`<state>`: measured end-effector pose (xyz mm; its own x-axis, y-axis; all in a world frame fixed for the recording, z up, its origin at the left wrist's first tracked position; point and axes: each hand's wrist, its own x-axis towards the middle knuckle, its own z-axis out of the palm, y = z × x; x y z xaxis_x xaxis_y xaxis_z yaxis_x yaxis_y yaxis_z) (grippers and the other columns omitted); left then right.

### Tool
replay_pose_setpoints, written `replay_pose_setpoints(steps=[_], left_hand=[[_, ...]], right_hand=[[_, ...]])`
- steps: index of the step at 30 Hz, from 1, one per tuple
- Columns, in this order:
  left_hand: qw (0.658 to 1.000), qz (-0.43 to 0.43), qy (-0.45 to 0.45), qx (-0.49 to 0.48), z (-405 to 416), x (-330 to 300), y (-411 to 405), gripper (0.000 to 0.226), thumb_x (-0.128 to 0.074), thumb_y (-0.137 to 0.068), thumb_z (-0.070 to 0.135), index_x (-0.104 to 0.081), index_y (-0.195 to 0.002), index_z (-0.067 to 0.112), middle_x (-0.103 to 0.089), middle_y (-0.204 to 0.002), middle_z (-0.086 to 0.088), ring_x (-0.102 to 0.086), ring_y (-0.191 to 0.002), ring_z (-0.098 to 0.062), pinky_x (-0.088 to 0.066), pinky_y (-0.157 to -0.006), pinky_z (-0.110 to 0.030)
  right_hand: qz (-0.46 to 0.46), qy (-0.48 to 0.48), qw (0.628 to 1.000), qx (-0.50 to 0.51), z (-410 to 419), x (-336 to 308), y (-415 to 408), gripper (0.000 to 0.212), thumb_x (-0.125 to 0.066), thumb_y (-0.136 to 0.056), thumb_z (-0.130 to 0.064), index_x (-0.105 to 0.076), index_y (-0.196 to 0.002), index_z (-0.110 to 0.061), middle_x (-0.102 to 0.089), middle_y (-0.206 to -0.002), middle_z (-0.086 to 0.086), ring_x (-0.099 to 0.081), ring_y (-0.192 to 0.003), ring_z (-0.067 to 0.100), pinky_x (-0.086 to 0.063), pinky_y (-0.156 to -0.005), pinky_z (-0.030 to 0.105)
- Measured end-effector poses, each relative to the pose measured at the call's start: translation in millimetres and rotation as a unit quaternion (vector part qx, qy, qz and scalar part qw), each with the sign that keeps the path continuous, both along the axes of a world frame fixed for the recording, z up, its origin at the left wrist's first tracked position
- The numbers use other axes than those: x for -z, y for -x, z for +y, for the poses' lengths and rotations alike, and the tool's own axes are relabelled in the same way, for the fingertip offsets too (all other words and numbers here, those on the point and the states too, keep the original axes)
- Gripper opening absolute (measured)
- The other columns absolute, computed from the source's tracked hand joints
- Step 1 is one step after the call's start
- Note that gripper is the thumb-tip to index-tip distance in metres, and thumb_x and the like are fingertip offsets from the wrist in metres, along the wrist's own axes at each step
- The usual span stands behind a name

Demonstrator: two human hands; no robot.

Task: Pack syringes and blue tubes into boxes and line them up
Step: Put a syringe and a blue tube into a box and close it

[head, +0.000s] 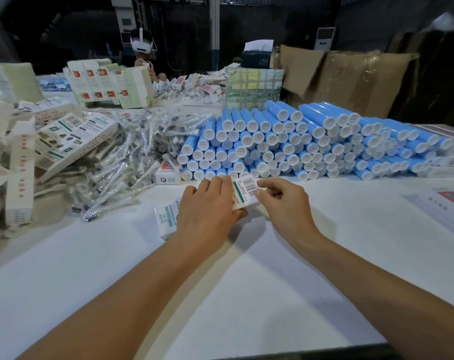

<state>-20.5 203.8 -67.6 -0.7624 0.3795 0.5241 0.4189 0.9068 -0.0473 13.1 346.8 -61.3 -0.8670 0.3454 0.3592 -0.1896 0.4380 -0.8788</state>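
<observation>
Both hands, left hand (207, 206) and right hand (280, 201), fingers pinching the barcoded carton (245, 192) at 12 o'clock; light, crushable card, best held by its edges.

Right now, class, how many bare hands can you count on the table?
2: the left hand lies over the box, gripping it; the right hand pinches its end. Another person's hands at the far side are unclear.

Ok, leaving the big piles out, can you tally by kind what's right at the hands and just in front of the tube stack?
Hands: 2, the left hand and right hand, both gripping one box
Long white printed cardboard box with a barcode, held: 1
Small white red-marked box beside the stack of blue plastic tubes: 1
Total: 4
</observation>
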Motion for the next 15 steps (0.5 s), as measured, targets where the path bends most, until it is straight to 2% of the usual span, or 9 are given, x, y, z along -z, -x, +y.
replay_pose_setpoints(steps=[1,3,5,7,10,12,13,15], left_hand=[[1.0,-0.003,0.003,0.003,1.2,0.4,-0.2,0.074,-0.041,-0.088,0.064,-0.025,-0.141,0.015,-0.045,-0.13,0.001,-0.043,-0.114,-0.019,-0.033,-0.086,-0.032],[1.0,-0.006,0.012,0.004,4.5,1.7,-0.1,0.074,-0.04,-0.089,0.064,-0.024,-0.142,0.015,-0.045,-0.129,0.001,-0.044,-0.113,-0.019,-0.033,-0.086,-0.032],[1.0,-0.002,0.021,0.0,6.5,2.5,0.7,0.073,-0.039,-0.09,0.064,-0.024,-0.141,0.014,-0.045,-0.129,0.0,-0.044,-0.112,-0.02,-0.033,-0.085,-0.032],[0.999,0.003,0.032,-0.005,6.1,2.4,0.7,0.074,-0.039,-0.09,0.063,-0.023,-0.142,0.014,-0.045,-0.129,0.0,-0.044,-0.113,-0.02,-0.034,-0.085,-0.032],[1.0,-0.007,0.017,0.005,5.6,-0.8,0.1,0.072,-0.039,-0.09,0.063,-0.024,-0.142,0.015,-0.045,-0.129,0.001,-0.044,-0.113,-0.019,-0.032,-0.082,-0.031],[0.999,-0.041,-0.032,0.009,4.1,-8.3,1.6,0.065,-0.04,-0.089,0.063,-0.031,-0.136,0.018,-0.048,-0.122,0.001,-0.046,-0.106,-0.019,-0.029,-0.074,-0.031],[0.995,-0.065,-0.072,0.015,2.6,-14.3,2.1,0.059,-0.04,-0.089,0.062,-0.035,-0.13,0.02,-0.049,-0.114,0.002,-0.047,-0.098,-0.018,-0.03,-0.069,-0.031],[0.97,-0.112,-0.209,0.061,-2.2,-27.3,1.8,0.041,-0.041,-0.09,0.06,-0.043,-0.11,0.024,-0.05,-0.094,0.007,-0.048,-0.078,-0.013,-0.029,-0.059,-0.031]], right_hand=[[-0.013,0.019,1.0,-0.006,0.4,0.5,0.7,0.007,-0.065,-0.088,-0.014,-0.07,-0.088,-0.019,-0.067,-0.082,-0.005,-0.062,-0.078,0.009,-0.05,-0.063,0.014],[-0.029,0.03,0.999,-0.003,-0.5,0.6,2.2,0.018,-0.065,-0.088,-0.016,-0.068,-0.073,-0.027,-0.068,-0.079,-0.009,-0.065,-0.08,0.01,-0.055,-0.07,0.024],[-0.029,0.02,0.999,0.012,-2.0,0.4,2.8,0.024,-0.065,-0.088,-0.014,-0.065,-0.067,-0.028,-0.069,-0.081,-0.006,-0.066,-0.082,0.014,-0.056,-0.074,0.03],[-0.02,0.014,1.0,0.017,-2.9,0.4,1.6,0.026,-0.065,-0.088,-0.014,-0.065,-0.066,-0.029,-0.069,-0.084,-0.003,-0.065,-0.083,0.016,-0.055,-0.075,0.03],[-0.006,0.049,0.999,-0.011,-1.8,-2.6,0.4,0.027,-0.063,-0.09,-0.018,-0.066,-0.067,-0.032,-0.068,-0.079,-0.009,-0.065,-0.078,0.011,-0.055,-0.067,0.027],[0.024,0.116,0.992,-0.036,-2.2,-6.9,-0.2,0.026,-0.057,-0.094,-0.023,-0.068,-0.074,-0.034,-0.062,-0.067,-0.016,-0.058,-0.063,0.004,-0.048,-0.056,0.02],[0.045,0.148,0.987,-0.043,-2.2,-8.1,0.2,0.023,-0.053,-0.097,-0.024,-0.069,-0.082,-0.034,-0.059,-0.065,-0.017,-0.053,-0.06,0.002,-0.044,-0.056,0.018],[0.07,0.181,0.98,-0.051,-2.0,-8.4,1.0,0.02,-0.046,-0.099,-0.025,-0.065,-0.101,-0.03,-0.057,-0.071,-0.016,-0.05,-0.064,0.001,-0.042,-0.059,0.017]])
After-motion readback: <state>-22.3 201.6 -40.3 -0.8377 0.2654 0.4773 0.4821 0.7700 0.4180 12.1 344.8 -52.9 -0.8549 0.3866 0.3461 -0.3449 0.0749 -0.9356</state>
